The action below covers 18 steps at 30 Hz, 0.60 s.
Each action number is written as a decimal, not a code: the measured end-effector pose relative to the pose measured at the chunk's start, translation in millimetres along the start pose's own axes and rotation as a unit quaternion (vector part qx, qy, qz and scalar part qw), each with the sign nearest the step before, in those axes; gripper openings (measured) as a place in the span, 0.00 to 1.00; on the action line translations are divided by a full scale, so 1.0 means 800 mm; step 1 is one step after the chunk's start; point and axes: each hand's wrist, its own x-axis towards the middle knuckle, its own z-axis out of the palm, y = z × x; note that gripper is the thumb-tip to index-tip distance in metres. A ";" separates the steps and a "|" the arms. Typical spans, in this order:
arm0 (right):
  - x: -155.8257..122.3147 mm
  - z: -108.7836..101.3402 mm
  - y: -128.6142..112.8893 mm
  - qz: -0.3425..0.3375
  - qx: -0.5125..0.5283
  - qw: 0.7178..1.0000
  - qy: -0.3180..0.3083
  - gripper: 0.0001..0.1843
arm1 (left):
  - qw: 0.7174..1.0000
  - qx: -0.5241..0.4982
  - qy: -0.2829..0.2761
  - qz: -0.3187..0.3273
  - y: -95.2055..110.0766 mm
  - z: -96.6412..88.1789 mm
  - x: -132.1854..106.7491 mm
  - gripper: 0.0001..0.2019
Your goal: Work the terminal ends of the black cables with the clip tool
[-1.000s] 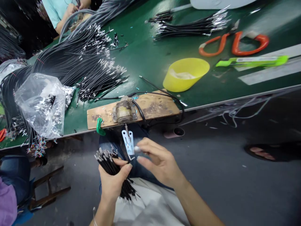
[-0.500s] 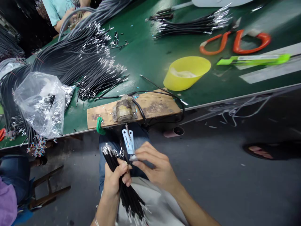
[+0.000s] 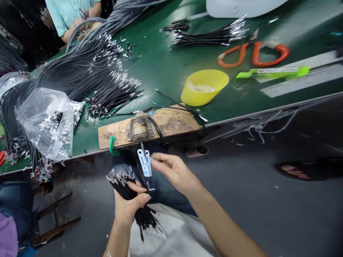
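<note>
My left hand (image 3: pixel 131 201) is wrapped round a bundle of short black cables (image 3: pixel 120 187) with silvery stripped ends, above my lap. One silvery end sticks out apart from the bundle, just below a light blue plastic clip (image 3: pixel 144 163). The clip hangs on the thin shaft of a small motor (image 3: pixel 139 129). Beside the clip's right edge, my right hand (image 3: pixel 175 171) has its thumb and fingertips pinched together. Whatever lies between those fingertips is too small or hidden to make out.
The motor sits on a wooden board (image 3: pixel 177 123) at the edge of the green table (image 3: pixel 158 71), by a green clamp (image 3: pixel 112 146). Black cables, a plastic bag (image 3: pixel 45 121), a yellow cup (image 3: pixel 203 87), scissors (image 3: pixel 270 54) and a green cutter (image 3: pixel 273 72) lie around. Another person (image 3: pixel 66 21) works opposite.
My right hand has moved up from the bundle to beside the blue clip. My left hand has shifted slightly left and down with the cables, its thumb now stretched out. The view has shifted slightly.
</note>
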 end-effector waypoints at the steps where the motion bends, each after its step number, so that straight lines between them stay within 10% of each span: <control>1: 0.006 0.003 -0.008 -0.017 -0.029 0.999 0.037 0.25 | 1.000 0.005 0.002 0.006 0.003 -0.003 0.002 0.09; 18: 0.014 0.027 0.002 0.078 0.240 0.967 -0.024 0.28 | 0.989 0.031 -0.083 -0.116 0.017 0.001 0.045 0.14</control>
